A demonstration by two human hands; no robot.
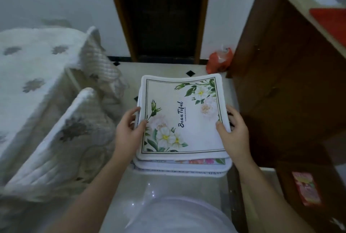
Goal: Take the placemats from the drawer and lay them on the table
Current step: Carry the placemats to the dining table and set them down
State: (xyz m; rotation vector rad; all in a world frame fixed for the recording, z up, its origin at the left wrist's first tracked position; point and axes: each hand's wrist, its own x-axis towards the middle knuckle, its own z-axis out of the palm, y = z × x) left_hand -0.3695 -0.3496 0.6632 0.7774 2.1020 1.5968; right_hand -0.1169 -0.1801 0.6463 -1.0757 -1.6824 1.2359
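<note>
Placemats [182, 116] edge-gripped between both hands

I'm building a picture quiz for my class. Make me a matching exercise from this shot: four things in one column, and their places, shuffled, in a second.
Things:
1. top placemat
2. orange bag
3. wooden cabinet
4. patterned bedspread

Places:
A. on the floor by the dark doorway
B. far left
C. held between both hands
D. along the right side

Pairs: 1-C, 2-A, 3-D, 4-B
</note>
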